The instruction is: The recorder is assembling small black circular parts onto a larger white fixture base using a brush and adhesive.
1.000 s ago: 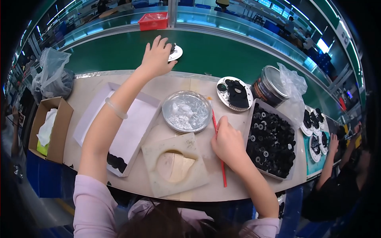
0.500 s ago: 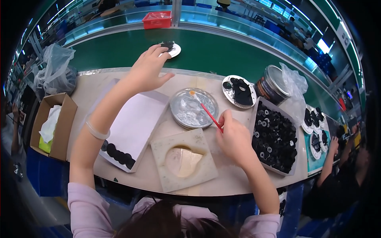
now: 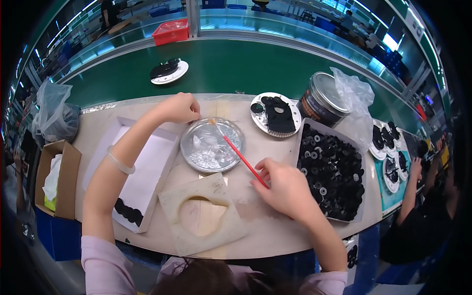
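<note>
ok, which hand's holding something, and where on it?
The right hand holds a red brush by its lower handle end, bristles over the foil dish. The left hand is curled at the dish rim; contents cannot be told.

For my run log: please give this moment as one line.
left hand: at foil dish rim | right hand: holds red brush, tip over dish

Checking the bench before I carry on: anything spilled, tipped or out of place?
Nothing stands out. The foil-lined dish sits flat, the right hand holds the red brush over it, and the black parts stay inside their tray.
</note>
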{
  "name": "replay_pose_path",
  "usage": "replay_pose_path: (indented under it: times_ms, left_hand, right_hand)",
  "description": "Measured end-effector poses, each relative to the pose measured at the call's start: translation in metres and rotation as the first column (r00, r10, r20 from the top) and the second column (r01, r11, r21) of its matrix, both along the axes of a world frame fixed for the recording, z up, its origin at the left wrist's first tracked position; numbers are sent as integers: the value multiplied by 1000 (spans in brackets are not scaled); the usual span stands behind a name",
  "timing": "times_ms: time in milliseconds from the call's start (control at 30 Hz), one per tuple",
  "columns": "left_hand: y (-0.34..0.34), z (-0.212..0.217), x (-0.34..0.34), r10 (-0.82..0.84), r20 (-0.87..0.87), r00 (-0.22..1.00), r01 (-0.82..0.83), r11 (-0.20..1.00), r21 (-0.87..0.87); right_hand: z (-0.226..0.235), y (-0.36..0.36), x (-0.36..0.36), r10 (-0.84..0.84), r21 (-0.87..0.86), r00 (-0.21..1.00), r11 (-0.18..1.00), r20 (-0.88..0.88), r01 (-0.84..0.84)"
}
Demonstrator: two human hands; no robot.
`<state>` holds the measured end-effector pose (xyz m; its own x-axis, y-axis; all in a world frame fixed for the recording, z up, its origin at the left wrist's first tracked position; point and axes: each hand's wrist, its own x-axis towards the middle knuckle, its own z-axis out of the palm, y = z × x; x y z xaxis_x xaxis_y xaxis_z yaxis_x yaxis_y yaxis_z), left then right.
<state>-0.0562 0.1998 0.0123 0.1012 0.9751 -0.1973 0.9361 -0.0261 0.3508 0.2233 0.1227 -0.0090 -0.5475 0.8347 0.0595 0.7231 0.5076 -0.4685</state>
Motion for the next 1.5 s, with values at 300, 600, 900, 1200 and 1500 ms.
replay_pose_path:
  times_ms: [300,600,900,1200,1500]
  left_hand:
    - [40,4,4,-34,106,994,60,965,-254]
    - [57,1,39,-323,29,946,323,946,13]
    - [71,3,39,-263,202,943,256,965,62]
    - [33,29,7,-195,202,960,159,970,185]
    - [-10,54,5,-187,170,968,138,955,262]
  right_hand:
    - [-1,-3,1,1,111,996,994,87,-11]
    - [9,-8,10,-72,133,994,989,85,60]
    - [2,-2,4,-68,132,996,989,53,60]
    - [-1,2,2,-76,116,996,991,46,70]
    - [0,3,2,-102,77,994,992,26,99]
